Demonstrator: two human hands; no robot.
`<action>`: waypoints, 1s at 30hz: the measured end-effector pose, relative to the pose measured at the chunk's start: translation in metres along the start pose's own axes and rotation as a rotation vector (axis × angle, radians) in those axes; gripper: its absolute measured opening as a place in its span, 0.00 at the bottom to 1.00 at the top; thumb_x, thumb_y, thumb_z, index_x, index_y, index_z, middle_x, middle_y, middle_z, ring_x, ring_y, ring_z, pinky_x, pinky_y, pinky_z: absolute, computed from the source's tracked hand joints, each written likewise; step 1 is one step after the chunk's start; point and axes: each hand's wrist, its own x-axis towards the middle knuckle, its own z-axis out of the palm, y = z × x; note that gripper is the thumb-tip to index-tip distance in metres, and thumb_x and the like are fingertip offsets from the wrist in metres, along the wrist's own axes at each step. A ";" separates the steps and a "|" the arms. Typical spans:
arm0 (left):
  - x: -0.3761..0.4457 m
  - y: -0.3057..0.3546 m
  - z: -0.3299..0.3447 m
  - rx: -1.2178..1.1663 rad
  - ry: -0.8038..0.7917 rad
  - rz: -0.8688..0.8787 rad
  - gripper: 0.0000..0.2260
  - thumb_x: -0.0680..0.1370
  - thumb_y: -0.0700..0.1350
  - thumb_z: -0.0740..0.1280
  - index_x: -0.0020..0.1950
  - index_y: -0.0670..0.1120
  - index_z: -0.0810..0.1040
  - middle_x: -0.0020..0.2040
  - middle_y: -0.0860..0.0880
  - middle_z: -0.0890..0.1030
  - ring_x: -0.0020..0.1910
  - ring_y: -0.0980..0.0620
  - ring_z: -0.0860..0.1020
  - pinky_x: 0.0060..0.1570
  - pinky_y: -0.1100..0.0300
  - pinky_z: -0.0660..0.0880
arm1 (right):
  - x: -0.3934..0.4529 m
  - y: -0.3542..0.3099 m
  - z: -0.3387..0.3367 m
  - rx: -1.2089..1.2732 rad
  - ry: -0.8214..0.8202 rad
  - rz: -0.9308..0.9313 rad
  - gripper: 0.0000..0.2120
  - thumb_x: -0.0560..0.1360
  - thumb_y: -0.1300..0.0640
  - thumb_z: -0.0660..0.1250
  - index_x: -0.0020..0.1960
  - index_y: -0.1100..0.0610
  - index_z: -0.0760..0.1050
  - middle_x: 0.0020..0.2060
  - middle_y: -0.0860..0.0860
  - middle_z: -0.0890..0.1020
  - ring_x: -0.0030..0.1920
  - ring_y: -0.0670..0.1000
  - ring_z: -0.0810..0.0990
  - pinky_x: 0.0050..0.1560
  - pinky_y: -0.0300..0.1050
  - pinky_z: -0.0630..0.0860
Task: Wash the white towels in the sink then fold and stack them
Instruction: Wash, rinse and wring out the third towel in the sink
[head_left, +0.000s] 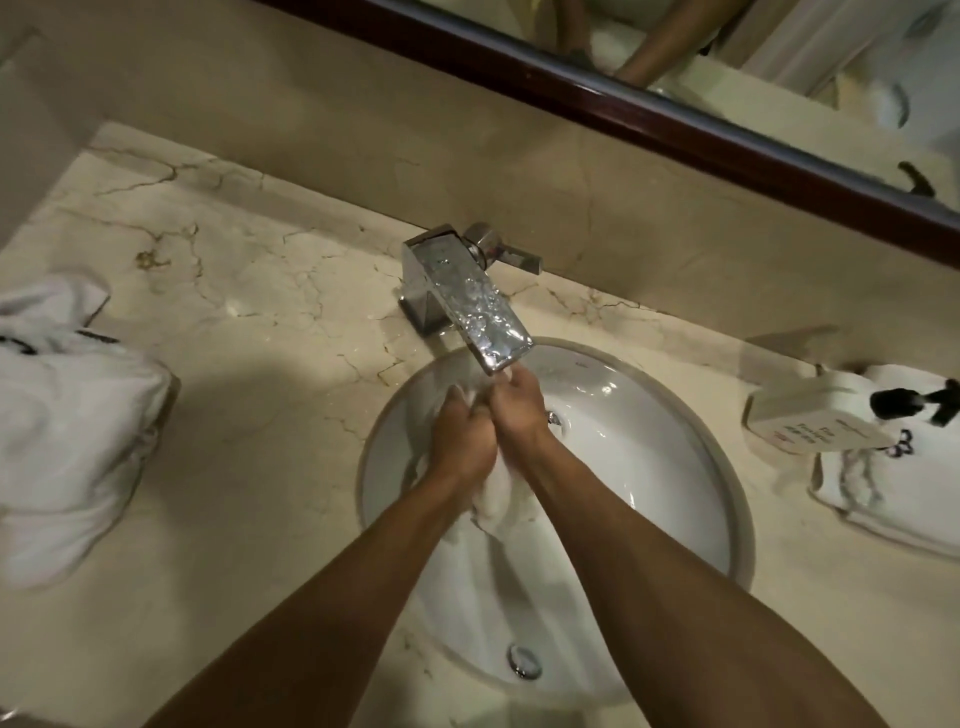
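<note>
The setting is a bathroom vanity: a cream marble countertop with brown veining, a matching backsplash, and a dark wood mirror frame running across the upper right.

At the left edge of the countertop lies a heap of white towels, loosely bunched, with a dark marking near its top that cannot be read.

At centre, a chrome faucet with a flat rectangular spout projects from the rear of the counter over a round white undermount sink. The spout end sits directly above the hands. An overflow ring is set in the near wall of the basin.

Inside the basin, the left hand and the right hand are pressed together, knuckles touching, just under the spout. The fingers of both hands are curled tight around a wet white towel. The towel is bunched into a rope-like form; its long axis runs from the spout end toward the near rim of the sink, with the loose lower end hanging between the forearms into the basin.

To the right of the sink, a white soap dispenser with a black pump stands on a folded white towel. The dispenser carries dark lettering; it is too blurred to read. The folded towel bears a small dark embroidered mark, also illegible.
</note>
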 end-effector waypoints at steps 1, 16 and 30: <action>0.001 0.000 0.001 -0.027 0.022 -0.005 0.19 0.82 0.54 0.58 0.62 0.42 0.76 0.53 0.43 0.82 0.52 0.46 0.80 0.53 0.54 0.77 | -0.008 -0.003 0.003 -0.005 -0.020 -0.035 0.08 0.79 0.59 0.61 0.51 0.56 0.79 0.45 0.53 0.85 0.47 0.55 0.83 0.54 0.58 0.79; 0.011 0.049 -0.087 1.063 -0.646 0.234 0.31 0.64 0.57 0.81 0.62 0.46 0.78 0.55 0.52 0.81 0.53 0.50 0.80 0.49 0.59 0.75 | -0.042 0.040 -0.118 -0.689 -0.602 0.047 0.22 0.72 0.38 0.74 0.59 0.50 0.78 0.55 0.42 0.83 0.56 0.47 0.81 0.58 0.42 0.74; -0.048 -0.018 -0.084 1.600 -0.230 0.420 0.15 0.78 0.53 0.67 0.62 0.47 0.74 0.55 0.48 0.79 0.52 0.48 0.80 0.42 0.58 0.71 | -0.060 0.063 -0.058 0.936 0.036 0.199 0.16 0.80 0.48 0.60 0.59 0.58 0.76 0.56 0.60 0.81 0.55 0.61 0.80 0.54 0.57 0.80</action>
